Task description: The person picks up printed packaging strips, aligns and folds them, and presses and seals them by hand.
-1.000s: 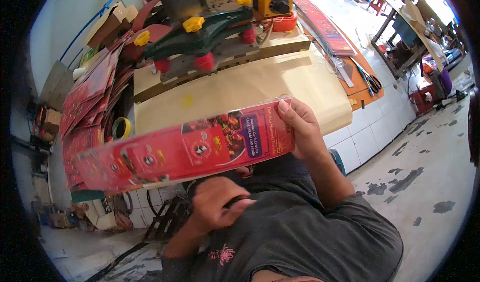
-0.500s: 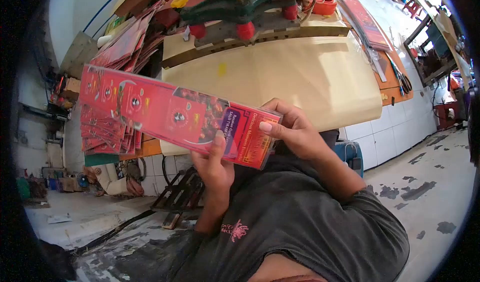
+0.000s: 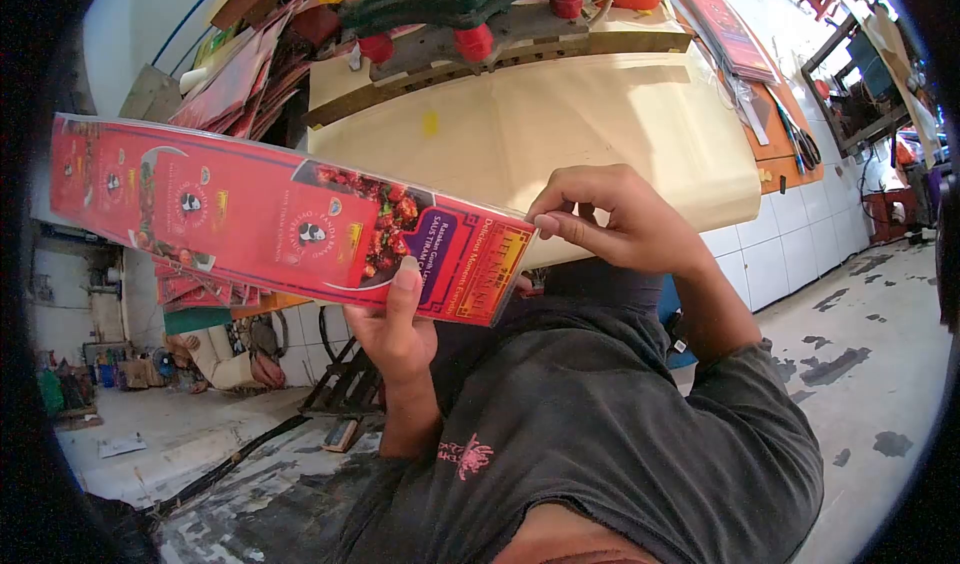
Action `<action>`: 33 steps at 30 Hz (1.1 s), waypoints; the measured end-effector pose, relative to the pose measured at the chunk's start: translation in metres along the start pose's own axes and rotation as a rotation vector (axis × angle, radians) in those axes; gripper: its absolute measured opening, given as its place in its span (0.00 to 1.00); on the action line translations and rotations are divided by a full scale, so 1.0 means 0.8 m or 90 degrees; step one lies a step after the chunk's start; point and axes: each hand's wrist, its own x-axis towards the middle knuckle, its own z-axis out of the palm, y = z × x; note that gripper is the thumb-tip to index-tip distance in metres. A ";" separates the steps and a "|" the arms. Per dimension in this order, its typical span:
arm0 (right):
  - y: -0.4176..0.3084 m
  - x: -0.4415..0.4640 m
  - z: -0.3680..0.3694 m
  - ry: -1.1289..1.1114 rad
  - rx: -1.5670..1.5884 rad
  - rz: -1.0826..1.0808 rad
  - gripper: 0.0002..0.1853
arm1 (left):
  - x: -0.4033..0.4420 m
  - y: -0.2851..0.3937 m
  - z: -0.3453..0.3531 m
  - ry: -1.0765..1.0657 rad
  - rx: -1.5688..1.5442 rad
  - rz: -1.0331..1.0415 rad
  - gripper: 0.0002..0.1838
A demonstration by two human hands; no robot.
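A long red printed strip (image 3: 245, 214) in a clear plastic layer is held above the front left of the worktable, slanting down to the right. My left hand (image 3: 398, 329) grips its lower edge, thumb on top beside the purple label, the other fingers beneath. My right hand (image 3: 605, 219) is at the strip's upper right corner, thumb and index finger pinched on the clear edge. Behind the hands lies a cream sheet (image 3: 560, 134) covering the worktable.
A green machine frame (image 3: 450, 4) with red feet stands at the back. Stacked red sheets (image 3: 235, 79) lean at the left. Scissors (image 3: 805, 149) and another stack of red strips (image 3: 725, 29) lie on the orange board at the right. A blue container (image 3: 680, 319) is beside my right arm.
My left hand came up from below and took hold of the strip. The strip has tilted and shifted left, and my right hand has moved to its corner edge.
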 end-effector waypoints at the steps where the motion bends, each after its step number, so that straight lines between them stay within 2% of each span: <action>1: -0.001 0.001 -0.002 -0.010 -0.055 -0.051 0.06 | 0.000 0.001 0.000 0.000 0.000 0.000 0.30; 7: -0.011 0.006 -0.015 -0.040 -0.216 -0.122 0.06 | 0.001 0.008 0.007 -0.024 0.009 0.010 0.29; 9: -0.014 0.007 -0.016 -0.043 -0.241 -0.130 0.06 | 0.003 0.010 0.015 0.005 0.005 0.008 0.24; 12: -0.015 0.009 -0.016 -0.047 -0.289 -0.142 0.06 | 0.001 0.012 0.018 0.022 0.013 -0.008 0.23; 16: -0.017 0.009 -0.016 -0.058 -0.342 -0.135 0.05 | -0.001 0.010 0.015 -0.004 0.040 -0.018 0.28; 18: -0.017 0.008 -0.015 -0.062 -0.355 -0.126 0.06 | -0.003 0.013 0.025 0.039 0.036 -0.037 0.22; 19: -0.016 0.008 -0.014 -0.066 -0.368 -0.115 0.06 | -0.004 0.012 0.025 0.038 0.036 -0.036 0.22; 23: -0.010 0.009 -0.008 -0.024 -0.323 -0.139 0.07 | -0.008 0.008 0.028 0.045 0.009 -0.051 0.22; 25: -0.012 0.013 -0.006 -0.006 -0.219 -0.120 0.07 | -0.010 0.007 0.029 0.055 0.003 -0.061 0.21; 33: -0.018 0.033 -0.001 0.011 -0.174 -0.150 0.06 | -0.024 -0.007 0.024 -0.029 0.094 -0.076 0.19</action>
